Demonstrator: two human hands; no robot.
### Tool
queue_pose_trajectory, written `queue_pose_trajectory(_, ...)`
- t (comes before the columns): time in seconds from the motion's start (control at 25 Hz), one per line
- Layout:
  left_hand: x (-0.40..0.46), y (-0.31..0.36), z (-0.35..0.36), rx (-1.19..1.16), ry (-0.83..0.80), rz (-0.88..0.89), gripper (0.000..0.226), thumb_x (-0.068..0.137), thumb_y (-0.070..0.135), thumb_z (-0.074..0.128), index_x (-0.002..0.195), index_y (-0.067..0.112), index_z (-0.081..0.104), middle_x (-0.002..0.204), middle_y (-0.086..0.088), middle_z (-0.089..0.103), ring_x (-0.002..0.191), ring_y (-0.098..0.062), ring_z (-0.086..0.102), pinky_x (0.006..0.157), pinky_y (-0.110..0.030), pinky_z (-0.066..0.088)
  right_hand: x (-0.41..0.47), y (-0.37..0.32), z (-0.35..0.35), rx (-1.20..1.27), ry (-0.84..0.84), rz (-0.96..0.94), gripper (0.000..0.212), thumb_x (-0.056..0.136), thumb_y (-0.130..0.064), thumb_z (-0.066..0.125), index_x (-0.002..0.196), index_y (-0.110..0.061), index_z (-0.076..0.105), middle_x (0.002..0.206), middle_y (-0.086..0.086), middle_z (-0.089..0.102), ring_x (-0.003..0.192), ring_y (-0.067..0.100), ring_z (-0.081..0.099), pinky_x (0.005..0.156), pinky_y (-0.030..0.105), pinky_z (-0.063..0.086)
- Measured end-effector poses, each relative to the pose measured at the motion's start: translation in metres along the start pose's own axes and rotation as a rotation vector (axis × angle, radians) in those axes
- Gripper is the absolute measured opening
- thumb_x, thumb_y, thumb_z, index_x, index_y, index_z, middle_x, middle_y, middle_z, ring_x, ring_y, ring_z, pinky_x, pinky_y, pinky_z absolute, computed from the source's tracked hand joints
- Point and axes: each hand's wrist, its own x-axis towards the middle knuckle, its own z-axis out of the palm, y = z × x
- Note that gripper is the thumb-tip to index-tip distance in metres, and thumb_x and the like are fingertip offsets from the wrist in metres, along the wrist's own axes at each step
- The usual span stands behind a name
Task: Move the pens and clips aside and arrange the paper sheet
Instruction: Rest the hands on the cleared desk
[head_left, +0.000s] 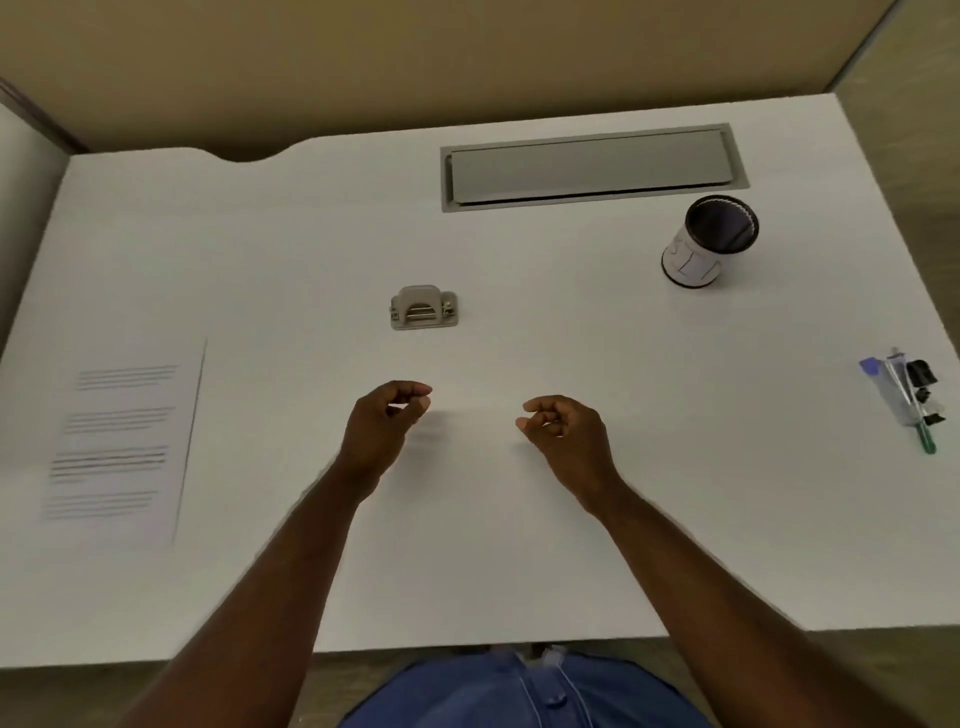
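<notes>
Both forearms reach in from 6 o'clock over the white desk (519, 545); left hand (387, 421) and right hand (566, 428) hover mid-desk, fingers loosely curled, holding nothing. Paper sheet (119, 441) lies at 9 o'clock. Pens and clips (906, 397) sit heaped at 3, v. near the edge: a careless sleeve could knock them off.
</notes>
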Motion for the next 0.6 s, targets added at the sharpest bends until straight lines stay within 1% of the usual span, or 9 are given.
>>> queue_pose_trajectory(0.08, -0.017, -0.030, -0.024, 0.114, 0.058, 0.006, 0.015, 0.085, 0.022, 0.068, 0.099, 0.026, 0.069, 0.099, 0.007, 0.067, 0.076, -0.010, 0.055, 0.066, -0.019, 0.044, -0.015, 0.010, 0.029, -0.104, -0.032, -0.016, 0.012, 0.077, -0.018, 0.073, 0.089, -0.019, 0.069, 0.071, -0.004, 0.065, 0.063, 0.008, 0.059, 0.066, 0.009, 0.045)
queue_pose_trajectory(0.12, -0.024, -0.045, -0.033, 0.207, 0.094, 0.024, 0.022, 0.082, 0.020, 0.071, 0.103, 0.023, 0.069, 0.107, 0.002, 0.066, 0.084, -0.013, 0.057, 0.074, -0.022, 0.045, -0.021, 0.013, 0.043, -0.152, -0.038, -0.019, 0.012, 0.078, -0.017, 0.072, 0.090, -0.017, 0.070, 0.076, -0.002, 0.068, 0.066, 0.010, 0.061, 0.068, 0.010, 0.046)
queue_pose_trajectory(0.2, -0.032, -0.072, -0.048, 0.427, 0.106, 0.066, 0.043, 0.075, 0.018, 0.078, 0.116, 0.015, 0.065, 0.126, -0.007, 0.059, 0.112, -0.023, 0.054, 0.098, -0.033, 0.041, -0.030, 0.020, 0.067, -0.238, -0.046, -0.034, 0.015, 0.078, -0.013, 0.071, 0.093, -0.012, 0.070, 0.086, 0.002, 0.070, 0.072, 0.016, 0.063, 0.075, 0.020, 0.048)
queue_pose_trajectory(0.24, -0.034, -0.083, -0.052, 0.513, 0.062, 0.069, 0.055, 0.074, 0.020, 0.079, 0.124, 0.013, 0.059, 0.138, -0.010, 0.051, 0.128, -0.028, 0.045, 0.108, -0.038, 0.033, -0.032, 0.023, 0.077, -0.273, -0.047, -0.049, 0.017, 0.077, -0.011, 0.072, 0.093, -0.009, 0.071, 0.089, 0.004, 0.070, 0.075, 0.016, 0.063, 0.078, 0.022, 0.047)
queue_pose_trajectory(0.28, -0.037, -0.092, -0.055, 0.571, -0.002, 0.056, 0.066, 0.074, 0.025, 0.079, 0.133, 0.015, 0.052, 0.149, -0.010, 0.038, 0.139, -0.031, 0.031, 0.115, -0.043, 0.025, -0.034, 0.025, 0.087, -0.306, -0.045, -0.065, 0.019, 0.075, -0.011, 0.074, 0.094, -0.008, 0.071, 0.091, 0.005, 0.070, 0.080, 0.016, 0.062, 0.080, 0.021, 0.045)
queue_pose_trajectory(0.36, -0.039, -0.106, -0.054, 0.656, -0.103, 0.033, 0.081, 0.077, 0.033, 0.076, 0.146, 0.024, 0.033, 0.161, -0.005, 0.011, 0.147, -0.032, 0.004, 0.118, -0.051, 0.010, -0.033, 0.027, 0.103, -0.366, -0.014, -0.092, 0.023, 0.072, -0.011, 0.077, 0.093, -0.006, 0.072, 0.094, 0.008, 0.070, 0.088, 0.018, 0.063, 0.081, 0.018, 0.042)
queue_pose_trajectory(0.4, -0.039, -0.110, -0.052, 0.689, -0.124, 0.040, 0.085, 0.078, 0.036, 0.074, 0.148, 0.027, 0.026, 0.162, -0.004, 0.002, 0.148, -0.031, -0.004, 0.116, -0.053, 0.006, -0.031, 0.027, 0.111, -0.387, 0.010, -0.105, 0.024, 0.071, -0.012, 0.078, 0.093, -0.006, 0.072, 0.094, 0.010, 0.070, 0.090, 0.019, 0.064, 0.080, 0.017, 0.041)
queue_pose_trajectory(0.48, -0.040, -0.114, -0.049, 0.706, -0.121, 0.065, 0.088, 0.079, 0.038, 0.072, 0.149, 0.029, 0.021, 0.162, -0.004, -0.003, 0.147, -0.031, -0.009, 0.115, -0.056, 0.003, -0.028, 0.026, 0.125, -0.404, 0.044, -0.123, 0.024, 0.069, -0.014, 0.079, 0.092, -0.006, 0.073, 0.092, 0.012, 0.070, 0.088, 0.021, 0.064, 0.079, 0.020, 0.043)
queue_pose_trajectory(0.6, -0.039, -0.116, -0.049, 0.705, -0.111, 0.095, 0.087, 0.080, 0.040, 0.071, 0.150, 0.027, 0.020, 0.162, -0.005, -0.003, 0.147, -0.033, -0.009, 0.115, -0.057, 0.004, -0.028, 0.024, 0.141, -0.398, 0.088, -0.123, 0.018, 0.071, -0.014, 0.078, 0.087, -0.007, 0.073, 0.091, 0.011, 0.070, 0.087, 0.023, 0.065, 0.081, 0.032, 0.051)
